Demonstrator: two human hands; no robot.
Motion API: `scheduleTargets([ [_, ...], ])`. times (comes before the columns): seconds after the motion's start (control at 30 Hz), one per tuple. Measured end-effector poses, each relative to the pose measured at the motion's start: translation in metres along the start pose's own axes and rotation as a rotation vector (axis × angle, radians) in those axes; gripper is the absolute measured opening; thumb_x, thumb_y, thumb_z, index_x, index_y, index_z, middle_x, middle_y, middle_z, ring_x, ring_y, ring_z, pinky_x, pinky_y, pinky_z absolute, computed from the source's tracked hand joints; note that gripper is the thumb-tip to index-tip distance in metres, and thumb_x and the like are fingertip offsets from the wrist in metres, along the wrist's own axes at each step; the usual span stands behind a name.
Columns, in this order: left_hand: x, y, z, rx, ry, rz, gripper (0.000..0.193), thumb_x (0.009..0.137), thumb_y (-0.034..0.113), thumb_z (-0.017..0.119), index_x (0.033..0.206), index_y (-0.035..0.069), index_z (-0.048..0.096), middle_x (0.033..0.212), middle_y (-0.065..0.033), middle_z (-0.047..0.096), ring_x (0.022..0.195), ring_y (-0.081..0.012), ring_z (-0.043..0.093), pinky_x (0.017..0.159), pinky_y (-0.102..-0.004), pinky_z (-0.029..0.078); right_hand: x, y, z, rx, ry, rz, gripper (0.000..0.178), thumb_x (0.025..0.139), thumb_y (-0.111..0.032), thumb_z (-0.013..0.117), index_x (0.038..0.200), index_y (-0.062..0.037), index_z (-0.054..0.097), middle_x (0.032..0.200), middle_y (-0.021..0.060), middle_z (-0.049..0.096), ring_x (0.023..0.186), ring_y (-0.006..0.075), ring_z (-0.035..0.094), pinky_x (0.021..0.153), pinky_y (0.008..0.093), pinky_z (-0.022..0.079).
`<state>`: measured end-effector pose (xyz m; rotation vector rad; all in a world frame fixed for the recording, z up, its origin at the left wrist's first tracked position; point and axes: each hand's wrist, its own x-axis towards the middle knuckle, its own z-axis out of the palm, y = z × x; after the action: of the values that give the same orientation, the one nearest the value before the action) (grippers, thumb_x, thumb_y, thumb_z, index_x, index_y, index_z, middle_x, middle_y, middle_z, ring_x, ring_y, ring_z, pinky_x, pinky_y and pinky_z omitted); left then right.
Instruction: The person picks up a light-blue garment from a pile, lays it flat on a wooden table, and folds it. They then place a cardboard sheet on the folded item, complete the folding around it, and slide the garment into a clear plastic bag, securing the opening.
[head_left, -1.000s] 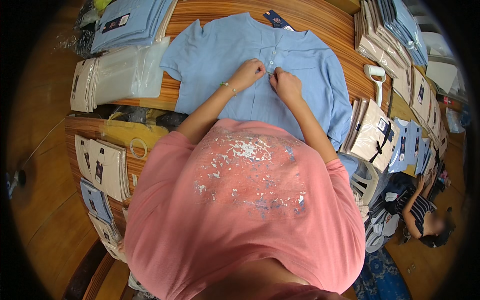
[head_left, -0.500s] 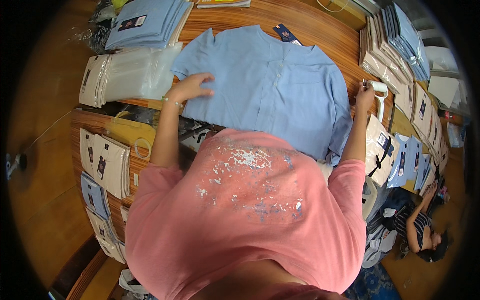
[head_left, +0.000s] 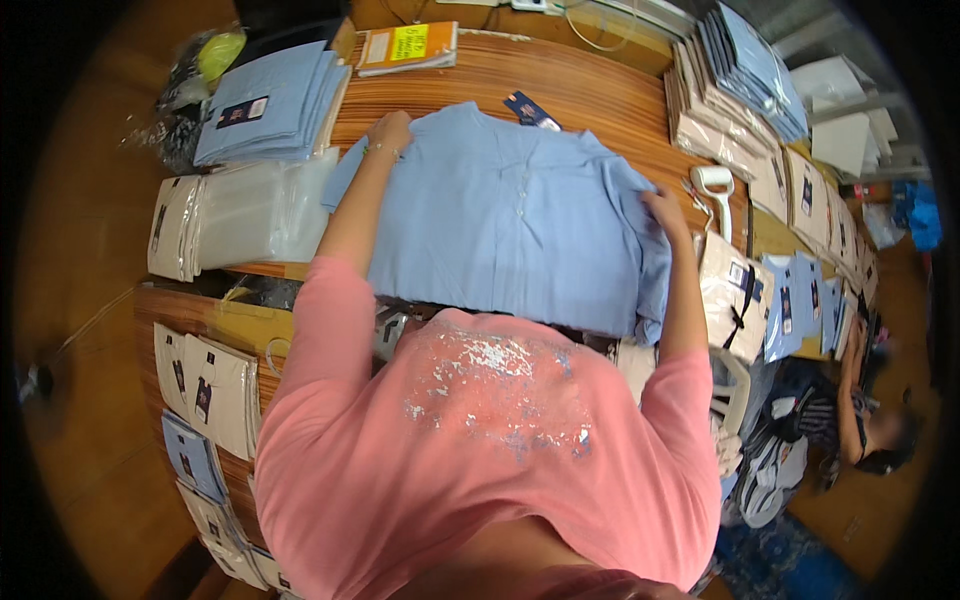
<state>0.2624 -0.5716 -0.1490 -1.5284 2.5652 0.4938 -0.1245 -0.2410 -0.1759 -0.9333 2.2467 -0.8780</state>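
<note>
A light blue buttoned shirt [head_left: 450, 220] lies spread face up on the wooden table before me. At its left shoulder, my left hand [head_left: 391, 130] is closed on the cloth, its fingertips partly hidden. My right hand [head_left: 664, 212] pinches the shirt's right shoulder edge. A dark blue hang tag [head_left: 530, 110] sticks out beyond the collar. Just past my right hand lies a white lint roller [head_left: 714, 188], with a small snipping tool [head_left: 694, 190] beside it.
Folded blue shirts [head_left: 262, 110] and clear plastic bags [head_left: 255, 212] sit at the left. Bagged garments [head_left: 710, 125] are stacked at the far right. An orange notebook [head_left: 408, 48] lies at the back. Another person [head_left: 860, 420] is at the right, beyond packed shirts [head_left: 790, 300].
My left hand has moved forward onto the shirt's left shoulder. My right hand has let go of the small tool by the lint roller and taken the right shoulder edge.
</note>
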Motion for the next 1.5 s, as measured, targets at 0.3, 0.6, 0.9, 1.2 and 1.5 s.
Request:
scheduleTargets([
  [0.3,-0.001,0.122,-0.098,-0.966,0.608,0.457,0.023,0.085,0.016,0.046,0.105,0.005,0.051,0.094,-0.0238,0.061,0.092,-0.0389,0.058,0.079,-0.045,0.045,-0.156,-0.103,-0.139,0.712,0.516,-0.21,0.044,0.079,0.009,0.047,0.122,-0.0013,0.05,0.121,0.0133,0.054,0.111,0.0233,0.052,0.095,0.0327,0.041],
  [0.6,0.043,0.283,-0.233,-1.528,0.499,0.996,0.018,0.094,0.011,0.035,0.102,0.003,0.049,0.092,-0.0071,0.053,0.089,-0.0163,0.048,0.083,-0.0279,0.04,-0.174,-0.123,-0.344,0.538,1.055,-0.505,0.034,0.085,0.003,0.034,0.112,-0.0027,0.053,0.11,0.0129,0.056,0.098,0.0255,0.057,0.086,0.0379,0.048],
  [0.9,0.074,0.156,-0.187,-1.878,0.151,0.764,0.025,0.09,0.01,0.047,0.113,0.001,0.05,0.099,-0.0117,0.063,0.089,-0.0225,0.062,0.079,-0.0348,0.051,-0.225,-0.22,-0.17,0.182,0.729,-0.405,0.03,0.086,-0.031,0.055,0.109,-0.0115,0.055,0.091,-0.0007,0.056,0.073,0.009,0.055,0.057,0.021,0.045],
  [1.2,0.046,-0.042,-0.059,-0.964,0.905,0.296,0.047,0.083,0.005,0.057,0.122,-0.005,0.033,0.12,-0.0223,0.043,0.114,-0.0309,0.044,0.098,-0.0361,0.035,-0.183,-0.235,0.091,0.876,-0.686,-0.318,0.051,0.088,-0.016,0.056,0.135,-0.0098,0.037,0.133,0.0079,0.045,0.126,0.0204,0.039,0.099,0.0359,0.035],
  [1.5,-0.12,-0.047,0.099,-0.144,0.484,0.004,0.056,0.087,0.037,0.053,0.135,0.01,0.039,0.142,-0.018,0.03,0.134,-0.0367,0.019,0.104,-0.0601,0.016,-0.039,-0.033,0.095,-0.734,0.184,-0.4,0.048,0.091,-0.039,0.046,0.137,-0.0241,0.039,0.146,0.0155,0.026,0.135,0.0359,0.02,0.106,0.0566,0.016],
])
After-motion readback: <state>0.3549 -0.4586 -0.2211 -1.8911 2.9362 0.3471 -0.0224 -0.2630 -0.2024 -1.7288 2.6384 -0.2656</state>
